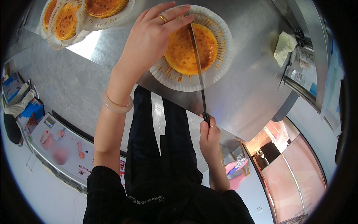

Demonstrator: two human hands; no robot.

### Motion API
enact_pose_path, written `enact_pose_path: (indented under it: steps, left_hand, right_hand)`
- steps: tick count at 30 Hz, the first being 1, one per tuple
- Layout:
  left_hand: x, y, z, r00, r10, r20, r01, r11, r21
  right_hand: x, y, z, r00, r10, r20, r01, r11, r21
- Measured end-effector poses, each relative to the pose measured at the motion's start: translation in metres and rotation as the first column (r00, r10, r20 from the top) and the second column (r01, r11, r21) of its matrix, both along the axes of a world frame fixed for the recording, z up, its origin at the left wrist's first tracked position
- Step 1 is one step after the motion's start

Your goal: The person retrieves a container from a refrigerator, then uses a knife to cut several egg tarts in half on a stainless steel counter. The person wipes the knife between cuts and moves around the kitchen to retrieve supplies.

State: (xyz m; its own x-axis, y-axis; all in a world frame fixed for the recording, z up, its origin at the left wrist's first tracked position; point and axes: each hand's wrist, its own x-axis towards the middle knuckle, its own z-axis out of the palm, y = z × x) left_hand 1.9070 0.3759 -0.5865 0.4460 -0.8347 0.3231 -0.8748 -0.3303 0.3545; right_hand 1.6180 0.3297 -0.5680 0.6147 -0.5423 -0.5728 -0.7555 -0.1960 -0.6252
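A round browned cake (181, 56), its top yellow and dark brown, sits on a flattened, pleated white paper liner (223, 61) on the steel table. Across its top lies a long thin-bladed knife (199, 65). My right hand (211, 137) is closed around the knife's black handle near the table's front edge. At the far end of the blade is my left hand (153, 33), its fingers over the tip and upper part of the blade; whether they press on it cannot be told. The blade's contact with the cake's surface is hard to judge.
More browned cakes (65, 22) on paper liners stand at the upper left of the steel table (251, 92). A crumpled pale cloth or glove (284, 47) lies at the right, near a metal rail (302, 92) and clear plastic items. The table's front edge runs just before my body.
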Motion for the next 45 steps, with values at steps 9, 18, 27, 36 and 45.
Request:
enact_pose_path:
  steps: [9, 18, 27, 36, 45]
  left_hand:
    - [0.001, 0.0, 0.003, 1.0, -0.003, -0.024, 0.002, 1.0, -0.003]
    - [0.005, 0.007, -0.017, 0.999, 0.003, 0.043, -0.005, 1.0, 0.03]
    - [0.007, 0.008, -0.013, 0.997, -0.015, 0.069, 0.01, 0.997, 0.074]
    - [0.008, 0.006, -0.008, 0.994, -0.021, 0.108, 0.01, 0.995, 0.099]
    - [0.009, 0.006, -0.008, 0.991, -0.017, 0.131, 0.003, 0.994, 0.106]
  right_hand:
    - [0.001, 0.003, -0.006, 0.999, -0.037, 0.038, 0.039, 0.998, -0.048]
    - [-0.001, 0.0, -0.003, 1.0, 0.026, -0.004, -0.026, 0.998, -0.06]
    - [-0.002, 0.0, -0.01, 0.998, 0.054, 0.017, -0.053, 0.996, -0.074]
    - [-0.001, -0.002, -0.008, 0.998, 0.056, 0.01, -0.055, 0.995, -0.08]
    - [0.001, -0.004, -0.005, 0.998, 0.06, -0.008, -0.061, 0.996, -0.068]
